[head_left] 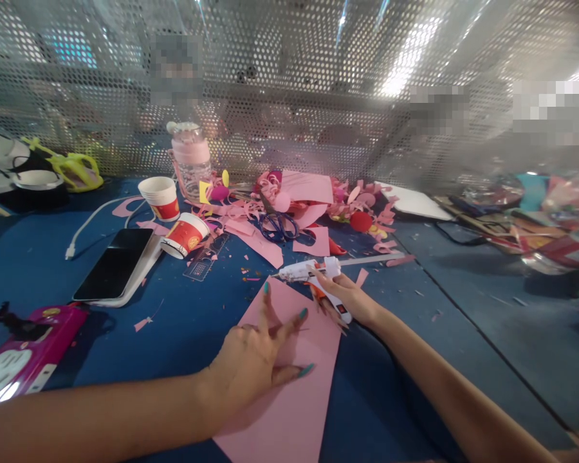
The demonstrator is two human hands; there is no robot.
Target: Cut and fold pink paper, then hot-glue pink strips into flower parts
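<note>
blue table (183, 341): pink sheet (294, 411) lies flat beneath the spread left hand (246, 360); right hand (354, 301) grips glue gun (294, 272) at the sheet's far edge. scraps (255, 243) beyond it appear cut; sheet seems whole, nothing attached.

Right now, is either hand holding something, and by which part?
The right hand holds the white glue gun by its handle; the left hand rests on the pink sheet without gripping it.
</note>
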